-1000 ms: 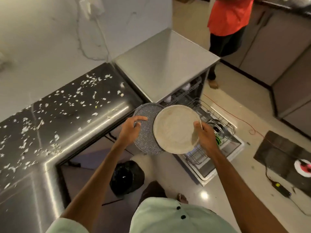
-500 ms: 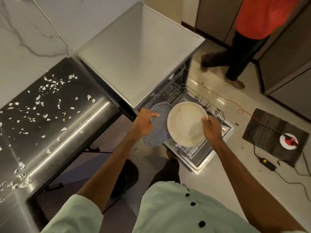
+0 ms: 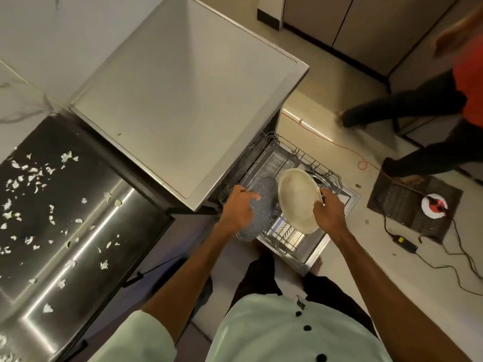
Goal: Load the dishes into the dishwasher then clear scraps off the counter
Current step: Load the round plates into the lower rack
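My left hand (image 3: 239, 209) grips a speckled grey plate (image 3: 262, 202) by its left edge. My right hand (image 3: 328, 211) holds a cream plate (image 3: 296, 199) by its right rim. Both plates are tilted and hang just above the pulled-out lower wire rack (image 3: 286, 159) of the open dishwasher (image 3: 183, 95). The cream plate overlaps the grey one's right side. White scraps (image 3: 34, 178) lie scattered over the dark steel counter (image 3: 86, 239) at the left.
A person in an orange top (image 3: 467, 74) walks across the floor at the right. A thin orange cord (image 3: 324, 138) runs over the floor to a dark mat (image 3: 407, 207) carrying a red-and-white round device (image 3: 435, 206). A black power adapter (image 3: 406, 242) lies near it.
Both plates have moved from beside the counter edge to over the dishwasher's lower rack and come lower. My view has swung down and right. The person in orange has walked to the right.
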Demonstrator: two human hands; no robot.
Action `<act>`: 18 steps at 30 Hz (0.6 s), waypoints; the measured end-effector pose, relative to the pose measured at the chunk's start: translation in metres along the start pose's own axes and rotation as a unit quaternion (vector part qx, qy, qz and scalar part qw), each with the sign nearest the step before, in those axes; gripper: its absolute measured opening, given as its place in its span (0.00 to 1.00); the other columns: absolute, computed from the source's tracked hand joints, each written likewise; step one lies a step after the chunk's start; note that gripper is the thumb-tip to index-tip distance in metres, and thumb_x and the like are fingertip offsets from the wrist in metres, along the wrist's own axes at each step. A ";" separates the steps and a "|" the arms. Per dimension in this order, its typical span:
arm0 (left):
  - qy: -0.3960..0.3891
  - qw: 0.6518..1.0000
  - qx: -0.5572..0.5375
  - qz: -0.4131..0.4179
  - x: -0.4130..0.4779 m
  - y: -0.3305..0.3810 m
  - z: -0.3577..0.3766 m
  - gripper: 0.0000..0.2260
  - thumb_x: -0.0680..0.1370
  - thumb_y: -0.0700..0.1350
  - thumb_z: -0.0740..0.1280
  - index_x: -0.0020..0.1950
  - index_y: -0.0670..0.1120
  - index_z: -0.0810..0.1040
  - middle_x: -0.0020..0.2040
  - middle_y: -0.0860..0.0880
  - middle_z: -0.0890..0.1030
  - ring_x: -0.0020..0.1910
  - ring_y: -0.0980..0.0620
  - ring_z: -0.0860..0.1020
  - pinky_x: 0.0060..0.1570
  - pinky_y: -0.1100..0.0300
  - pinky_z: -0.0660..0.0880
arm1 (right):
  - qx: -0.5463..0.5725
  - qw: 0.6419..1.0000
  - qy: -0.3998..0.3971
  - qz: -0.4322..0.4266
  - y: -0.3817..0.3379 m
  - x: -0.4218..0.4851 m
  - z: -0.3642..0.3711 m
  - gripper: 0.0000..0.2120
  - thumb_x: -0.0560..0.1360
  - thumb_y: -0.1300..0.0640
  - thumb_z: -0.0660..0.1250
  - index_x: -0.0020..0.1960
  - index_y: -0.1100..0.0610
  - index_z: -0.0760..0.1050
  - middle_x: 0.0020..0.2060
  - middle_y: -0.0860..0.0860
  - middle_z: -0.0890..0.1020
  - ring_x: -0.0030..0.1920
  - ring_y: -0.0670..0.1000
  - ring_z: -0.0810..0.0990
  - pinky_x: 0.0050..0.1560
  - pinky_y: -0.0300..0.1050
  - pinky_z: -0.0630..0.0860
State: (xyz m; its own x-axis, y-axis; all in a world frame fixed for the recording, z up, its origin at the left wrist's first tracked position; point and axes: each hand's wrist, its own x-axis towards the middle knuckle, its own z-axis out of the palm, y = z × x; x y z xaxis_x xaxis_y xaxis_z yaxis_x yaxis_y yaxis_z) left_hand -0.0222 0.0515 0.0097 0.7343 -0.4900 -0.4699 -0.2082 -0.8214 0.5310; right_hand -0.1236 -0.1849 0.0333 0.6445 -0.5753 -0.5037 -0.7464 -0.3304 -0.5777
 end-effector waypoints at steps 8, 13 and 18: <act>-0.009 0.999 -0.007 -0.032 0.036 0.019 -0.001 0.22 0.73 0.32 0.61 0.63 0.47 0.80 0.59 0.45 0.68 0.52 0.45 0.72 0.47 0.50 0.75 | -0.015 1.000 -0.016 0.008 -0.001 0.054 0.004 0.21 0.75 0.70 0.60 0.67 0.63 0.75 0.57 0.60 0.81 0.53 0.58 0.78 0.48 0.45 0.71; -0.010 0.997 -0.006 -0.076 0.056 0.013 0.021 0.23 0.73 0.31 0.63 0.64 0.48 0.80 0.61 0.44 0.70 0.55 0.42 0.74 0.50 0.46 0.78 | -0.027 0.999 -0.042 -0.008 0.016 0.100 0.024 0.19 0.74 0.71 0.61 0.64 0.64 0.76 0.56 0.62 0.82 0.55 0.62 0.80 0.50 0.48 0.74; 0.009 0.989 0.001 -0.145 0.087 0.012 0.058 0.23 0.77 0.32 0.64 0.68 0.50 0.78 0.68 0.44 0.67 0.59 0.43 0.76 0.53 0.52 0.76 | -0.006 0.997 -0.082 -0.009 0.042 0.156 0.058 0.22 0.75 0.70 0.61 0.68 0.64 0.75 0.59 0.62 0.81 0.58 0.63 0.80 0.51 0.46 0.74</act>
State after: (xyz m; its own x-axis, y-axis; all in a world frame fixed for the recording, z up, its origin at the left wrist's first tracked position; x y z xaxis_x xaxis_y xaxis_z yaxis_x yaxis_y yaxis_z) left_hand 0.0020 -0.0182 -0.0658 0.7747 -0.2281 -0.5897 0.0117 -0.9273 0.3741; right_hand -0.0445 -0.2450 -0.1066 0.6758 -0.4399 -0.5914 -0.7354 -0.3487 -0.5810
